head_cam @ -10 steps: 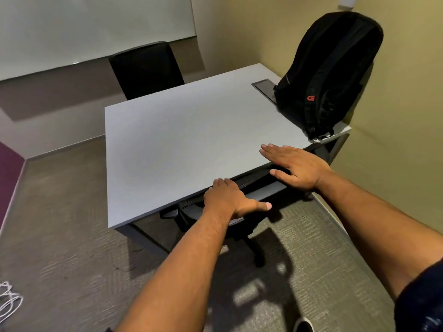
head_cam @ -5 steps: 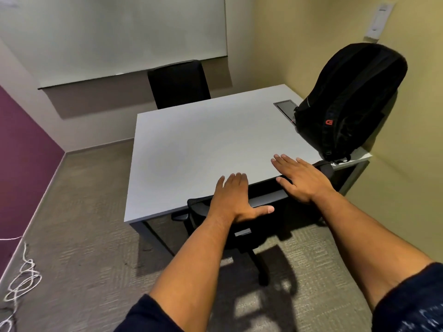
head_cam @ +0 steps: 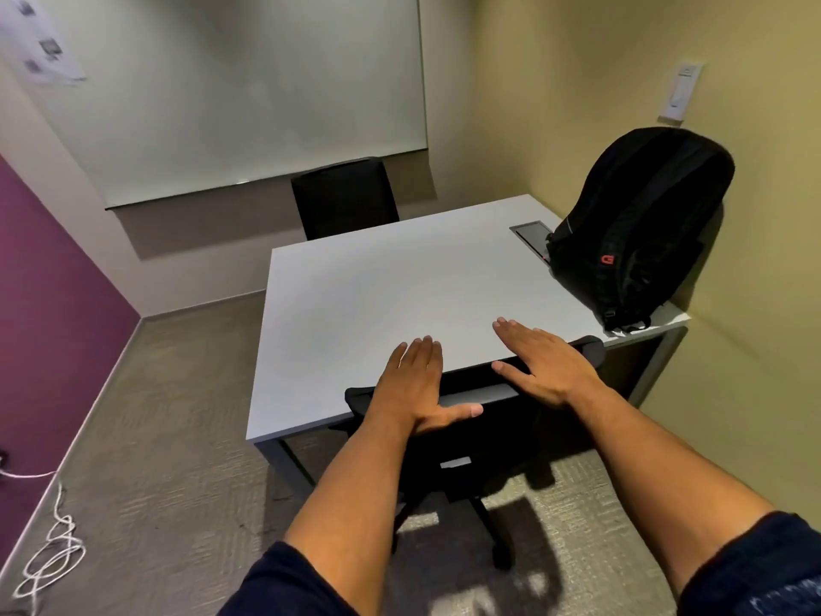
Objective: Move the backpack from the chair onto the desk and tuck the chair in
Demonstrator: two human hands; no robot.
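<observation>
A black backpack point(head_cam: 635, 229) stands upright on the right end of the white desk point(head_cam: 377, 295), leaning against the yellow wall. A black office chair point(head_cam: 471, 437) is pushed under the desk's near edge, with only the top of its backrest and its base showing. My left hand point(head_cam: 417, 384) lies flat over the backrest's left part, fingers apart and reaching past the desk edge. My right hand point(head_cam: 542, 357) is flat over the backrest's right part. Neither hand holds anything.
A second black chair point(head_cam: 344, 195) stands at the desk's far side under a whiteboard point(head_cam: 240, 91). A cable hatch point(head_cam: 531, 235) is set in the desk beside the backpack. White cable point(head_cam: 49, 553) lies coiled on the carpet at the left by the purple wall.
My left hand has gone from curled over the chair's backrest to flat with straight fingers. My view has risen and pulled back, showing more of the room. The backpack has not moved.
</observation>
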